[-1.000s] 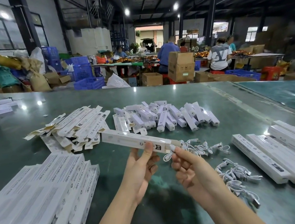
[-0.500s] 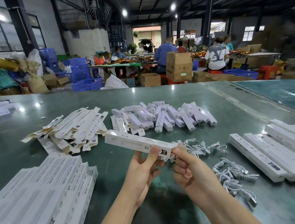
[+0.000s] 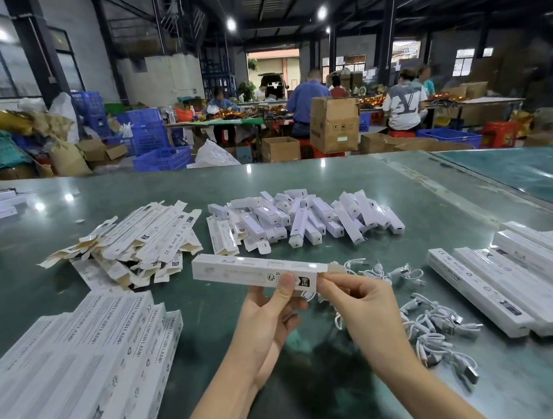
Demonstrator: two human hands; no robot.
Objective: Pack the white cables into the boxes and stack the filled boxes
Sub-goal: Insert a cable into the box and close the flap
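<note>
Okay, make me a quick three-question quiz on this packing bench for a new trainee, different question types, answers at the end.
1. True or false: the left hand holds the long white box above the table.
2. Multiple choice: the right hand pinches the box's A) far end, B) middle, C) near-end flap.
3. Fill in: the loose white cables lie between the hands and the row of boxes on the person's ____ side.

Key: 1 true; 2 C; 3 right.
</note>
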